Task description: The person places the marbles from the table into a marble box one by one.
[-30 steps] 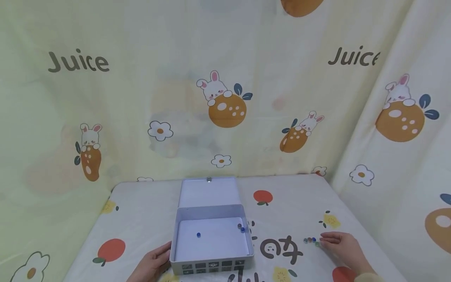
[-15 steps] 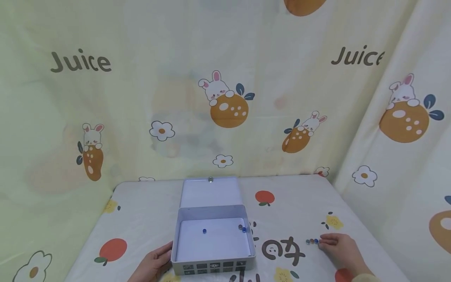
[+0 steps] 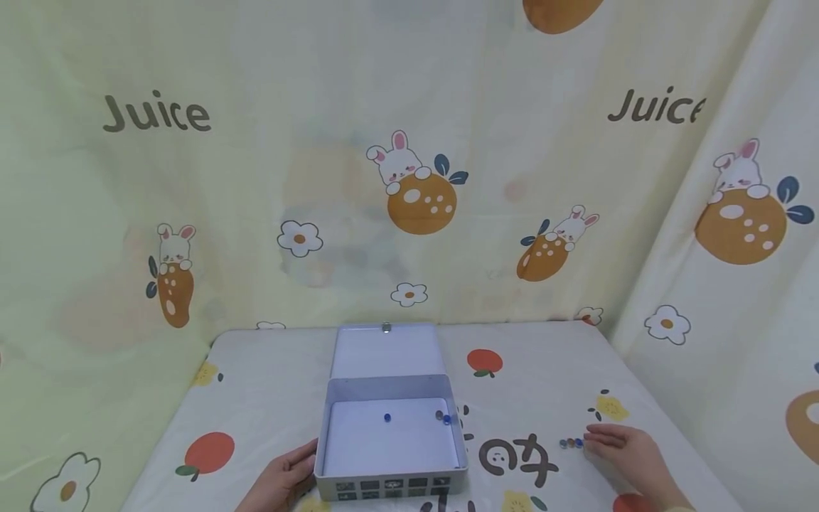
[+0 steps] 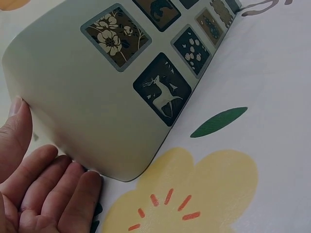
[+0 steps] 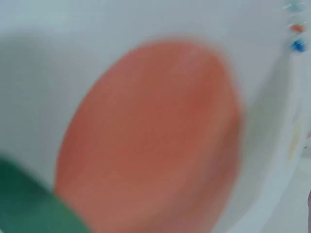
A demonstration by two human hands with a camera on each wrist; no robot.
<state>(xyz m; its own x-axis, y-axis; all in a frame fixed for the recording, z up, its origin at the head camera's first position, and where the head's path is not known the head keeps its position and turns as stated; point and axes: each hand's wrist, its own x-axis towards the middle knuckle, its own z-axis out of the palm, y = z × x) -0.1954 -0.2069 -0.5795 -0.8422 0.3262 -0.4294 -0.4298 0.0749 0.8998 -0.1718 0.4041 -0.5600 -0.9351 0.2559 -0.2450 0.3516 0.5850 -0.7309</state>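
Note:
A pale tin box (image 3: 392, 485) with small printed pictures on its front stands open, lid (image 3: 387, 352) laid back. On its white floor are a blue marble (image 3: 387, 417), and a brownish marble (image 3: 439, 414) beside another blue marble (image 3: 447, 420) by the right wall. My left hand (image 3: 281, 475) rests against the box's left side; the thumb (image 4: 18, 109) touches its rounded corner. To the right, my right hand (image 3: 623, 451) has its fingertips drawn together beside a row of a clear marble (image 3: 563, 444), a brown marble (image 3: 571, 442) and a blue marble (image 3: 579, 443). The green marble is hidden at those fingertips.
A patterned cloth (image 3: 269, 377) covers the table, printed with fruit, flowers and dark lettering. A cream curtain (image 3: 243, 171) with rabbit prints hangs behind and along the sides. The right wrist view shows mostly blurred cloth with a red fruit print (image 5: 150, 136).
The green marble beside my right fingertips has gone from sight at them. Inside the box, the lone blue marble has rolled to the right. My left hand stays at the box.

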